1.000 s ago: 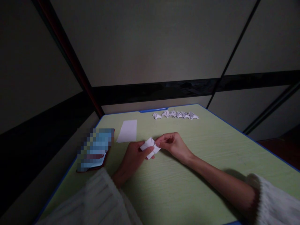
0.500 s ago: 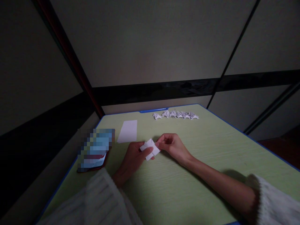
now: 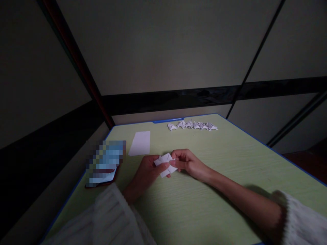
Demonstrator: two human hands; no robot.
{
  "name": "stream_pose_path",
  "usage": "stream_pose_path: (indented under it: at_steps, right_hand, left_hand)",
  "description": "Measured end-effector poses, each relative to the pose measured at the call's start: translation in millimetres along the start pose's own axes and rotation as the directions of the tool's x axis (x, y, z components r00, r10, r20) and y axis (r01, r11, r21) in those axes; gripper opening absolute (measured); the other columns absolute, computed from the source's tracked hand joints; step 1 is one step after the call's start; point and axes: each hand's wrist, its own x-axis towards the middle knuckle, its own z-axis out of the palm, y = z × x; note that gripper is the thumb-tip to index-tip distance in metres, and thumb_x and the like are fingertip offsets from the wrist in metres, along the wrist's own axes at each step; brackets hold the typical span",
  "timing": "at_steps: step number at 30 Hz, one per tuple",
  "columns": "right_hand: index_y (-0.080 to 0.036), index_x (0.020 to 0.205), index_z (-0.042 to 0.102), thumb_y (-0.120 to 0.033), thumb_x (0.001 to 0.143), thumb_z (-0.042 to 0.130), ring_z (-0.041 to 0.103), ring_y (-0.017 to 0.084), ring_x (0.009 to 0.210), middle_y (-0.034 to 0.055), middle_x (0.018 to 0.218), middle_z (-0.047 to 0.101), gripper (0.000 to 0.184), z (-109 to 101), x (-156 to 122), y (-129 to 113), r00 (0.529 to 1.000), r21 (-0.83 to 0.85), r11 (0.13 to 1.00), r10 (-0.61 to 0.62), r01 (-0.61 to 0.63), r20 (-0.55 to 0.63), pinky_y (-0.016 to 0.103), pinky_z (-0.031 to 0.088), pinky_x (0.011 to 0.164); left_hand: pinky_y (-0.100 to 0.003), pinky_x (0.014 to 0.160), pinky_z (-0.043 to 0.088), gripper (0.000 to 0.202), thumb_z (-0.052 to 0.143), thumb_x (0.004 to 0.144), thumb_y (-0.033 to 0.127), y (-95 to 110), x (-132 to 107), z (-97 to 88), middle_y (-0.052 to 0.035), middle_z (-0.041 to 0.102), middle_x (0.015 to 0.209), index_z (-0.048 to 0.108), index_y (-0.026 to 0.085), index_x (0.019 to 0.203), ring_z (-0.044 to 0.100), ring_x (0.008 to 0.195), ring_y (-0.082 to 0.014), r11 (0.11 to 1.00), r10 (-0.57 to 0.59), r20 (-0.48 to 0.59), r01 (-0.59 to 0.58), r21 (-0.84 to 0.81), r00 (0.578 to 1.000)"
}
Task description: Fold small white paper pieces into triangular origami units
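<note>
A small piece of folded white paper (image 3: 166, 158) is held between both hands, just above the green table. My left hand (image 3: 151, 168) grips its left side, thumb lying across the top and fingers underneath. My right hand (image 3: 187, 160) pinches the right corner, its thumb pressed on the upper face near the left thumb. Creases and pointed flaps show on the paper. Its underside is hidden by the fingers.
Several folded white paper figures (image 3: 196, 125) stand in a row at the table's far side. A flat white sheet (image 3: 140, 143) lies left of centre. A phone or tablet (image 3: 108, 165) with a blurred screen rests at the left edge. Wall panels (image 3: 163, 51) rise behind the table (image 3: 230, 153).
My right thumb has moved left, farther onto the folded paper. The paper has tilted and shifted slightly to the right and down. My left hand keeps its grip.
</note>
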Motion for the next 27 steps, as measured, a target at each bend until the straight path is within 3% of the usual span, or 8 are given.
stream_pose_path:
  at_steps: [4, 8, 11, 14, 17, 20, 23, 27]
  right_hand:
    - [-0.013, 0.051, 0.044, -0.032, 0.058, 0.065, 0.046, 0.008, 0.043, -0.0037, 0.044, 0.047, 0.028, 7, -2, 1, 0.999, 0.282, 0.959, -0.047, 0.038, 0.027, 0.020, 0.029, 0.043]
    - [-0.013, 0.046, 0.046, -0.027, 0.051, 0.069, 0.042, 0.007, 0.036, -0.0067, 0.036, 0.041, 0.027, 12, -3, 0, 0.999, 0.481, 0.876, -0.032, 0.035, -0.014, 0.022, 0.034, 0.040]
    - [-0.012, 0.046, 0.051, -0.023, 0.053, 0.069, 0.036, 0.004, 0.033, -0.0057, 0.035, 0.043, 0.022, 7, -1, -1, 0.999, 0.449, 0.893, 0.033, -0.024, -0.014, 0.017, 0.028, 0.036]
    - [-0.010, 0.048, 0.052, -0.027, 0.058, 0.066, 0.040, 0.003, 0.036, -0.0029, 0.040, 0.048, 0.024, 1, 2, -1, 0.997, 0.444, 0.893, 0.083, -0.073, -0.003, 0.017, 0.027, 0.038]
    - [-0.011, 0.052, 0.051, -0.035, 0.065, 0.059, 0.044, 0.004, 0.041, -0.0014, 0.046, 0.050, 0.028, 0, 4, -1, 0.997, 0.380, 0.925, 0.042, -0.017, -0.058, 0.017, 0.031, 0.042]
    - [-0.012, 0.059, 0.049, -0.028, 0.059, 0.065, 0.046, 0.005, 0.044, -0.0017, 0.050, 0.053, 0.023, 3, 3, -1, 0.994, 0.217, 0.976, -0.010, 0.034, -0.109, 0.017, 0.032, 0.043]
    - [-0.015, 0.064, 0.044, -0.020, 0.050, 0.071, 0.048, 0.006, 0.046, -0.0047, 0.052, 0.052, 0.031, 6, 3, 0, 0.984, 0.179, 0.980, -0.059, 0.090, -0.170, 0.016, 0.033, 0.044]
    - [-0.015, 0.064, 0.042, -0.019, 0.053, 0.069, 0.044, 0.004, 0.045, -0.0068, 0.051, 0.047, 0.029, 5, 5, 1, 0.968, 0.180, 0.970, -0.123, 0.164, -0.219, 0.017, 0.033, 0.044]
  left_hand:
    - [-0.022, 0.048, 0.040, 0.015, 0.061, 0.058, 0.027, 0, -2, 0.4, -0.0010, 0.063, 0.051, 0.061, 0.012, 0.061, 0.054, 0.045, -0.0118, 0.988, -0.005, 0.095, 0.020, -0.155, 0.995]
    - [-0.022, 0.046, 0.041, 0.015, 0.064, 0.055, 0.027, 4, -3, 2.4, -0.0009, 0.062, 0.050, 0.060, 0.013, 0.057, 0.055, 0.044, -0.0125, 0.968, -0.007, 0.129, 0.039, -0.246, 0.992]
    - [-0.022, 0.046, 0.040, 0.016, 0.063, 0.057, 0.027, 5, -2, 1.9, -0.0025, 0.063, 0.053, 0.061, 0.012, 0.057, 0.055, 0.044, -0.0120, 0.975, -0.006, 0.114, 0.031, -0.221, 0.993]
    - [-0.023, 0.047, 0.041, 0.019, 0.062, 0.058, 0.028, 2, 1, 0.0, -0.0047, 0.065, 0.057, 0.062, 0.010, 0.063, 0.055, 0.045, -0.0122, 0.971, -0.006, 0.082, 0.025, -0.237, 0.997]
    - [-0.022, 0.047, 0.040, 0.018, 0.062, 0.059, 0.026, -1, 4, -0.9, -0.0035, 0.064, 0.054, 0.061, 0.009, 0.065, 0.056, 0.047, -0.0126, 0.973, -0.032, -0.019, 0.027, -0.228, 0.999]
    - [-0.020, 0.046, 0.038, 0.015, 0.061, 0.060, 0.024, 1, 4, 0.4, -0.0010, 0.062, 0.050, 0.060, 0.010, 0.063, 0.056, 0.048, -0.0122, 0.983, -0.048, -0.110, 0.028, -0.182, 0.993]
    - [-0.020, 0.046, 0.038, 0.013, 0.060, 0.061, 0.024, 5, 2, 2.3, 0.0000, 0.062, 0.049, 0.060, 0.011, 0.062, 0.056, 0.048, -0.0119, 0.986, -0.060, -0.120, 0.040, -0.160, 0.991]
    - [-0.020, 0.047, 0.041, 0.016, 0.059, 0.063, 0.026, 4, 2, 3.1, -0.0007, 0.063, 0.054, 0.061, 0.011, 0.067, 0.058, 0.050, -0.0122, 0.980, -0.080, -0.080, 0.064, -0.187, 0.994]
